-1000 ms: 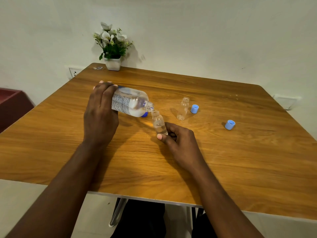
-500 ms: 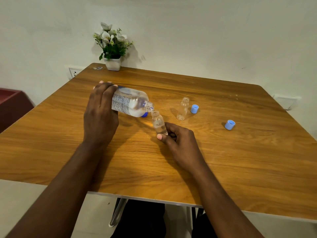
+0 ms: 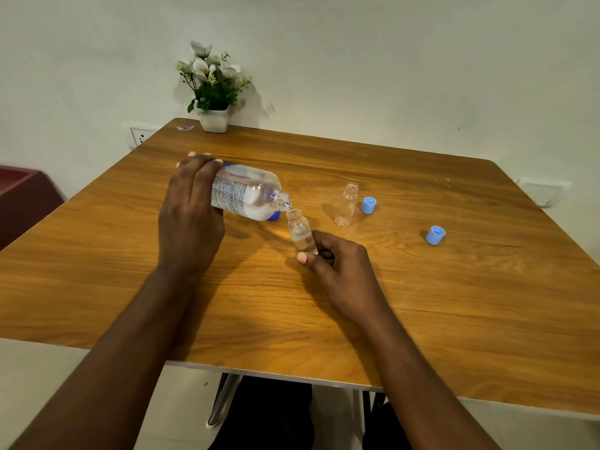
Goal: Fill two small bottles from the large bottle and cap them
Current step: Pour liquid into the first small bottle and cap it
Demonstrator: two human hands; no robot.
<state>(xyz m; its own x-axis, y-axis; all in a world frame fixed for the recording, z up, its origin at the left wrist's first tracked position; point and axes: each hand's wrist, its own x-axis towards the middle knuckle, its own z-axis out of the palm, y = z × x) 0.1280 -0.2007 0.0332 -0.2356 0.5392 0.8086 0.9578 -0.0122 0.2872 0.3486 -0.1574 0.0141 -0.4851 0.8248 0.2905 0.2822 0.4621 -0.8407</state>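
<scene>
My left hand (image 3: 190, 209) grips the large clear bottle (image 3: 250, 194), tipped on its side with its open mouth just over a small clear bottle (image 3: 302, 233). My right hand (image 3: 341, 267) holds that small bottle by its base, tilted toward the large one; some clear liquid shows inside. A second small bottle (image 3: 346, 204) stands upright and uncapped to the right. One light blue cap (image 3: 368, 205) lies beside it, another light blue cap (image 3: 435, 235) farther right. A darker blue cap (image 3: 274, 216) peeks out beneath the large bottle.
The wooden table (image 3: 422, 303) has a potted white flower (image 3: 212, 89) at its far left corner by the wall. A dark red piece of furniture (image 3: 22, 196) stands off the table's left side.
</scene>
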